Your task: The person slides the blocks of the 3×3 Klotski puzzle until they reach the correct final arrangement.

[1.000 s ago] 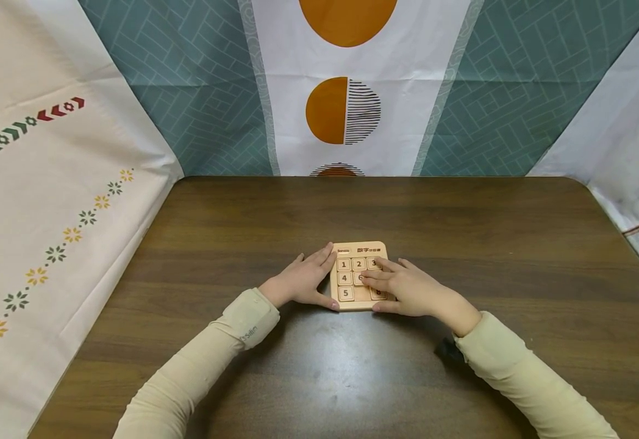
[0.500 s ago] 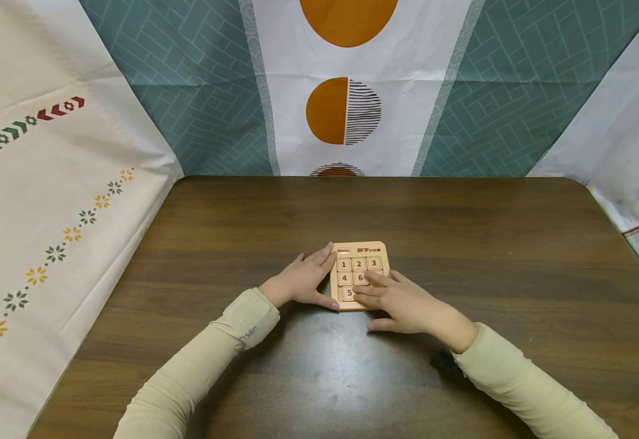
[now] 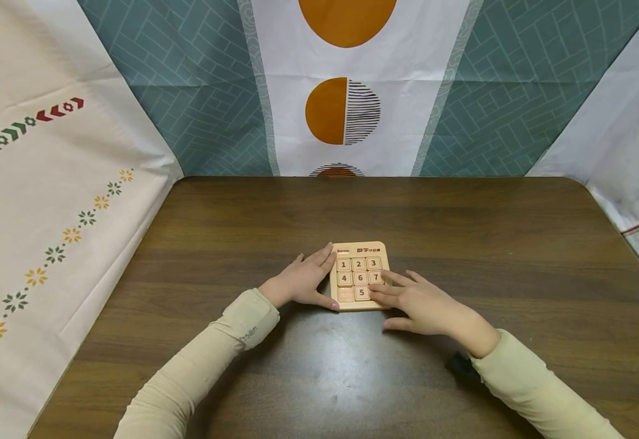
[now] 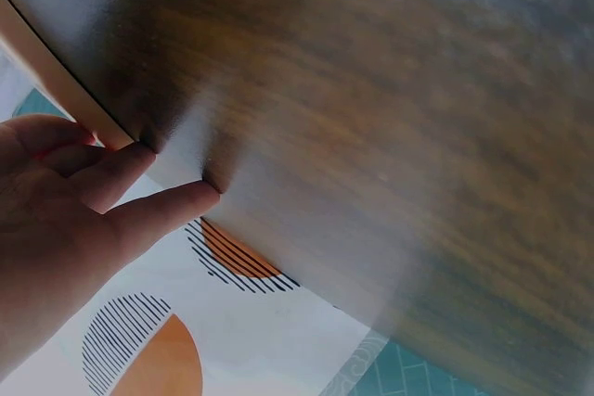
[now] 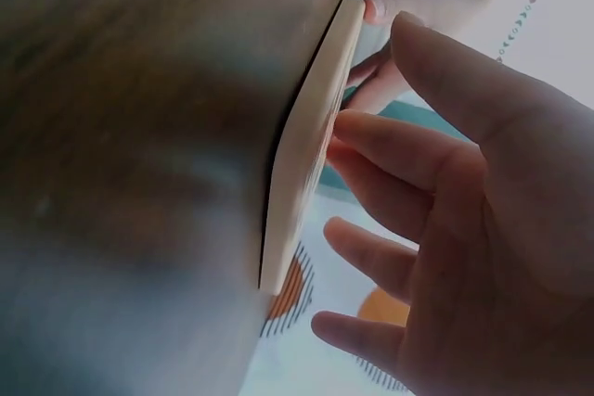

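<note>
A light wooden number slide puzzle [image 3: 371, 245] lies flat on the table. Its tiles read 1, 2, 3 on top and 4, 6, 7 in the middle row. In the bottom row, the left cell is vacant and the 5 tile [image 3: 361, 292] sits in the middle; fingers cover the right cell. My left hand [image 3: 303, 282] rests at the puzzle's left side, fingers extended, thumb by the lower left corner. From the right, my right hand [image 3: 426, 305] reaches over with fairly straight fingertips on or just above the lower right tiles, its thumb off the board. The right wrist view shows the puzzle's edge [image 5: 311, 136] beside those fingers.
The brown wooden table [image 3: 242, 213] extends on all sides of the puzzle. A patterned cloth [image 3: 215, 91] hangs behind its far edge, and a white embroidered cloth [image 3: 39, 201] hangs at the left. Something dark [image 3: 462, 367] is under the right cuff.
The 5 tile has slid right from the bottom left cell to the bottom middle. My right hand moved down and left, then back right, uncovering the 7. The left hand stays put.
</note>
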Demonstrator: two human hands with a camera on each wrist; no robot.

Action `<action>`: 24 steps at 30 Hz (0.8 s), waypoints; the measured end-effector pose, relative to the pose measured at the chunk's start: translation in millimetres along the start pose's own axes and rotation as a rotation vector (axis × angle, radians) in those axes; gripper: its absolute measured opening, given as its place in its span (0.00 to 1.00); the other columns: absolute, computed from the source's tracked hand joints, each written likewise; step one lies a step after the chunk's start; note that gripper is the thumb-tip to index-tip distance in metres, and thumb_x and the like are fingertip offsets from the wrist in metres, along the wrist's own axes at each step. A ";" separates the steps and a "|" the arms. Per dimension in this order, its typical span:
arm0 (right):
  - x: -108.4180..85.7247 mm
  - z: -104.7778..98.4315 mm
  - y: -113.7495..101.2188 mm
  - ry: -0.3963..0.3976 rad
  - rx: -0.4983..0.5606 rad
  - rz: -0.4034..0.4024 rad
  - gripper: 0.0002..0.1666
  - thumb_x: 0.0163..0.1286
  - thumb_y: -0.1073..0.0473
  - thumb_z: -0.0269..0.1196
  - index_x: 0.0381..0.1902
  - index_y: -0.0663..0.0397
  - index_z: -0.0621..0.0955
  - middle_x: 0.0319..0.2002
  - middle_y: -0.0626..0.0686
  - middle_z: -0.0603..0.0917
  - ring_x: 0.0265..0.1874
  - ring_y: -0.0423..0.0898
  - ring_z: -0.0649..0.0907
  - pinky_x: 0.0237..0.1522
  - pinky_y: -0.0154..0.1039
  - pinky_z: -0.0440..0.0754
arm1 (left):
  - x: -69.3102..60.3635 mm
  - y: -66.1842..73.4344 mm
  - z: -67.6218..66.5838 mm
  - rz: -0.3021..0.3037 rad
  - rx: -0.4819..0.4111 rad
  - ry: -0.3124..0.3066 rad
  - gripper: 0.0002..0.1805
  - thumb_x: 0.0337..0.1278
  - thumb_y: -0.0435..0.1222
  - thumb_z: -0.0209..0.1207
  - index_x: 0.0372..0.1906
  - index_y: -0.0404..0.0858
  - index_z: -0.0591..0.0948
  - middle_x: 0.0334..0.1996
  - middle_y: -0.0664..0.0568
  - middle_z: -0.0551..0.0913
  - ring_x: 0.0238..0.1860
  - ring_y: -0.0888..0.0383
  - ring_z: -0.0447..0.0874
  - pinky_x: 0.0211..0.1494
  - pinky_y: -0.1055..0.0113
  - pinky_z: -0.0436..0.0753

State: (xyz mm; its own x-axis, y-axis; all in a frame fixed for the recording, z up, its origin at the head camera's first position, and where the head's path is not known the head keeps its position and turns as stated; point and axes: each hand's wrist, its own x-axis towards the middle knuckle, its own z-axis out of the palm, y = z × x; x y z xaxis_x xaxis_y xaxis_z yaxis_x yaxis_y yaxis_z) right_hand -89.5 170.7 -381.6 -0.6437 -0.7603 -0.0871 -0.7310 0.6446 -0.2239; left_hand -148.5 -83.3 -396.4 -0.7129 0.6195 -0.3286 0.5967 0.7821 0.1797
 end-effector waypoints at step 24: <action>32.2 2.0 -2.7 0.012 0.009 -0.063 0.37 0.63 0.42 0.57 0.64 0.55 0.68 0.64 0.54 0.67 0.65 0.57 0.59 0.57 0.61 0.59 | -0.3 0.8 -1.6 -0.004 -0.008 -0.004 0.61 0.40 0.67 0.56 0.70 0.33 0.45 0.71 0.42 0.37 0.70 0.51 0.42 0.63 0.44 0.55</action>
State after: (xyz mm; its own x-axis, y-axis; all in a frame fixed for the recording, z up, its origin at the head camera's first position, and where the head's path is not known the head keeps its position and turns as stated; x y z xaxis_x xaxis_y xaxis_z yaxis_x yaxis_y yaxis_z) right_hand -107.8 144.3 -385.7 -0.5992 -0.7983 -0.0613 -0.7682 0.5948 -0.2369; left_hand -148.4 -82.8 -394.7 -0.7138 0.6163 -0.3327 0.5912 0.7849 0.1856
